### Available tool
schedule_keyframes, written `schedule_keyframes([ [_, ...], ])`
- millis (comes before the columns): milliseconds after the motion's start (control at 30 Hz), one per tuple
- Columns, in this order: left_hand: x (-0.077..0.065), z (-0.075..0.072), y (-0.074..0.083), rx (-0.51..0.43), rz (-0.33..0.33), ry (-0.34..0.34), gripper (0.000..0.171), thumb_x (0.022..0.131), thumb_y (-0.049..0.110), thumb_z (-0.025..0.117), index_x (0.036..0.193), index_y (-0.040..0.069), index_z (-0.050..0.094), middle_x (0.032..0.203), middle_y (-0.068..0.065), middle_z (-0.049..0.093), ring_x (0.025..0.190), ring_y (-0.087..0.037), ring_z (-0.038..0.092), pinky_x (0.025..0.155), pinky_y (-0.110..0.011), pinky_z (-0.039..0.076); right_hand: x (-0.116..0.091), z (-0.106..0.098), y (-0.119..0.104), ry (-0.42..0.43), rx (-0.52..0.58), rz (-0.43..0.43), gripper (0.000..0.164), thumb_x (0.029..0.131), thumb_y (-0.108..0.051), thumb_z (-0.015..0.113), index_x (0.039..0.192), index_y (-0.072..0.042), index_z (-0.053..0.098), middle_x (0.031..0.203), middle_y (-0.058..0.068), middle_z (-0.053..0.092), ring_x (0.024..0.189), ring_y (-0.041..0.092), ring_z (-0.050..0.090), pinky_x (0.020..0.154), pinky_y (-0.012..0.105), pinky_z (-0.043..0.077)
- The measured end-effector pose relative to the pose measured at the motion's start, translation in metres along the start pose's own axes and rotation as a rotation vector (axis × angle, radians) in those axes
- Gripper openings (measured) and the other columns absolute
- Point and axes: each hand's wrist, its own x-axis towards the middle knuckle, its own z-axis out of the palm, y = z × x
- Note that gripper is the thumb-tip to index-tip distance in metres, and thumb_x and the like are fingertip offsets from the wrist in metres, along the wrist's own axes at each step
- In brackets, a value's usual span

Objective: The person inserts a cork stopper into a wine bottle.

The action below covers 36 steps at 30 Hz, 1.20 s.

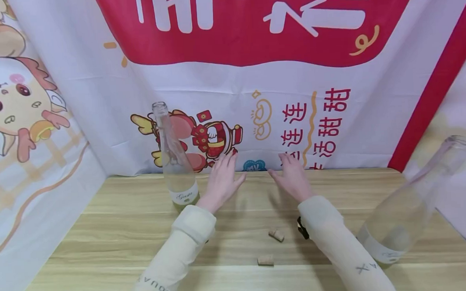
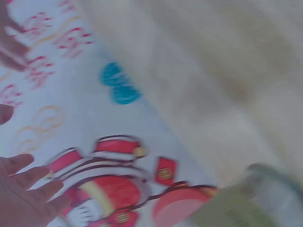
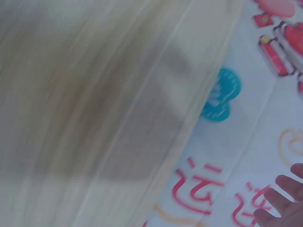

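Both hands reach forward over the far part of the table, palms apart and holding nothing. My left hand point(image 1: 221, 180) has its fingers stretched out, close beside a clear glass bottle point(image 1: 174, 155) with a white label. In the left wrist view, the spread fingers of the left hand point(image 2: 31, 196) show at the lower left, and the labelled bottle point(image 2: 236, 208) at the lower right. My right hand point(image 1: 292, 177) is also extended, its fingers loosely straight; in the right wrist view this hand point(image 3: 284, 198) appears at the lower right corner. Two corks point(image 1: 276, 235) lie on the table between the forearms.
A second clear bottle point(image 1: 403, 215) stands at the right, beyond the right sleeve. A small dark object point(image 1: 302, 228) lies partly hidden by that sleeve. Behind the wooden table point(image 1: 115, 239) hangs a printed white and red cloth point(image 1: 221, 80); another printed cloth point(image 1: 40, 173) borders the left.
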Motion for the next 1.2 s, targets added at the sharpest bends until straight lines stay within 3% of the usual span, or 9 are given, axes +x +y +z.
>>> schedule_keyframes([
  [200, -0.009, -0.044, 0.011, -0.016, 0.113, 0.153, 0.044, 0.088, 0.027, 0.061, 0.122, 0.000, 0.054, 0.126, -0.016, 0.054, 0.117, -0.029, 0.049, 0.097, -0.039, 0.042, 0.001, 0.002, -0.028, -0.014, 0.070, -0.051, 0.064, 0.087, -0.033, 0.062, 0.134, 0.004, 0.038, 0.136, 0.024, 0.039, 0.126, 0.037, 0.035, 0.105, 0.049, 0.028],
  [367, -0.020, -0.080, 0.011, -0.059, 0.121, 0.246, 0.037, 0.086, 0.021, 0.063, 0.117, 0.002, 0.058, 0.117, -0.013, 0.060, 0.108, -0.026, 0.055, 0.084, -0.039, 0.051, 0.001, 0.006, -0.056, -0.012, 0.121, -0.125, 0.062, 0.087, -0.031, 0.064, 0.132, 0.004, 0.040, 0.133, 0.023, 0.043, 0.124, 0.035, 0.037, 0.105, 0.046, 0.030],
  [533, -0.033, -0.106, 0.003, -0.080, 0.103, 0.326, 0.035, 0.086, 0.019, 0.063, 0.117, 0.003, 0.058, 0.113, -0.011, 0.062, 0.105, -0.026, 0.056, 0.080, -0.039, 0.052, 0.000, 0.012, -0.088, -0.018, 0.177, -0.201, 0.060, 0.086, -0.030, 0.064, 0.132, 0.002, 0.041, 0.133, 0.020, 0.045, 0.124, 0.032, 0.039, 0.105, 0.044, 0.031],
  [800, -0.051, -0.135, -0.019, -0.122, 0.062, 0.440, 0.030, 0.084, 0.013, 0.064, 0.111, 0.001, 0.059, 0.105, -0.014, 0.065, 0.096, -0.028, 0.059, 0.075, -0.041, 0.052, -0.003, 0.033, -0.130, -0.067, 0.294, -0.270, 0.058, 0.087, -0.029, 0.064, 0.133, -0.003, 0.041, 0.132, 0.014, 0.045, 0.123, 0.027, 0.041, 0.102, 0.041, 0.035],
  [967, -0.059, -0.144, -0.034, -0.173, 0.017, 0.460, 0.030, 0.085, 0.009, 0.064, 0.111, -0.004, 0.058, 0.106, -0.018, 0.063, 0.095, -0.031, 0.058, 0.082, -0.040, 0.049, -0.002, 0.045, -0.147, -0.112, 0.356, -0.240, 0.060, 0.086, -0.030, 0.065, 0.134, -0.004, 0.041, 0.134, 0.012, 0.044, 0.124, 0.026, 0.040, 0.103, 0.040, 0.035],
  [1200, -0.065, -0.147, -0.059, -0.218, -0.112, 0.493, 0.029, 0.087, 0.009, 0.062, 0.112, -0.005, 0.057, 0.110, -0.020, 0.062, 0.105, -0.035, 0.055, 0.093, -0.045, 0.042, 0.001, 0.059, -0.164, -0.161, 0.463, -0.187, 0.066, 0.085, -0.033, 0.066, 0.138, -0.006, 0.036, 0.138, 0.010, 0.041, 0.126, 0.023, 0.038, 0.103, 0.040, 0.034],
])
